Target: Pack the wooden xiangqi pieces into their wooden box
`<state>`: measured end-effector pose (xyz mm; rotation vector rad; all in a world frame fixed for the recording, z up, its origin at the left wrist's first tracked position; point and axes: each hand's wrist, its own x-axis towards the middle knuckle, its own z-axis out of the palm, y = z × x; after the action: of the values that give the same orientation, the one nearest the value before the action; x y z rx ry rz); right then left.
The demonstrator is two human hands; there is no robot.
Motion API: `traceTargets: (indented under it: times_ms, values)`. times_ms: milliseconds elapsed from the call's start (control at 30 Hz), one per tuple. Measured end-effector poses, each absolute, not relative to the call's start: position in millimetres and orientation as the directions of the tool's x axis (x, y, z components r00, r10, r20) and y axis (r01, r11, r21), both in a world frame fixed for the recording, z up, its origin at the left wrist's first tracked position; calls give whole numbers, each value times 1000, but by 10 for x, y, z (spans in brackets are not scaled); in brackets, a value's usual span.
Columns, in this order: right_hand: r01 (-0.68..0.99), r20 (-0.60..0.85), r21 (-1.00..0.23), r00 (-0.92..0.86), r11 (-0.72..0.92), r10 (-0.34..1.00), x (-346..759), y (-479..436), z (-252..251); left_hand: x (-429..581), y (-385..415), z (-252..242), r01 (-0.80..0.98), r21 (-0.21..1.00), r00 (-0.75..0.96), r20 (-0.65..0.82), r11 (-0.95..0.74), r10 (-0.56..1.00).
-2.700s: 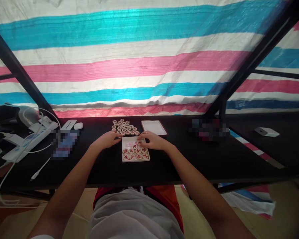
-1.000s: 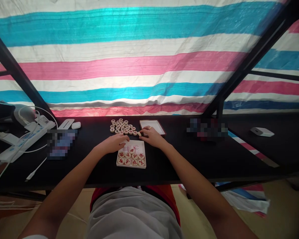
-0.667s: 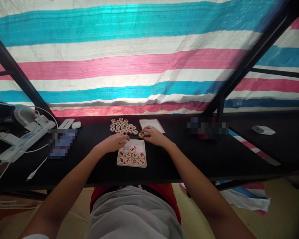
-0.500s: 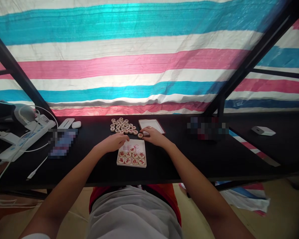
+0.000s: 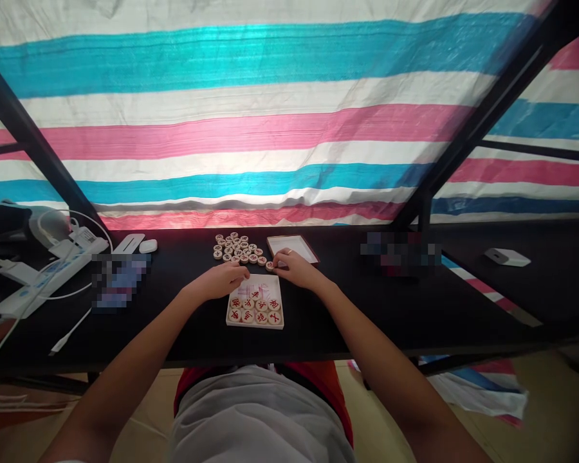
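Gripping or merely touching, I couldn't tell which, my right hand (image 5: 293, 267) had its fingertips at a round piece (image 5: 269, 265) on the black table (image 5: 367, 315), beside the clustered pieces (image 5: 237, 251). My left hand (image 5: 222, 278) curled at the white box's (image 5: 255, 326) far edge, its hold equally unclear.

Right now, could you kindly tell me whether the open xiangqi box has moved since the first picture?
Yes, the xiangqi box has shifted closer to the desk's front edge.

Head-worn camera above torso (image 5: 260, 418), facing forward and down over desk (image 5: 313, 337) toward striped sheet (image 5: 251, 132).
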<state>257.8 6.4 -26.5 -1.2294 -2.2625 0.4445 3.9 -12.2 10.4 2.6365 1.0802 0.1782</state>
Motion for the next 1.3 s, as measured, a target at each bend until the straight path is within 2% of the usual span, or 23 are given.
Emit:
traceTargets:
  times_ms: [467,933,1300]
  values:
    - [694,277,-466,-474,549,836,2583,44,-249,42,-123,114,673,294,711,-5,-679,703]
    - [702,230,-476,-482,529,846,2588,33,-243,39,-135,124,681,288,706,-13,-674,708]
    - [810,187,-385,-401,443,897,2582,55,-231,44,-141,128,689,281,698,-8,-668,716]
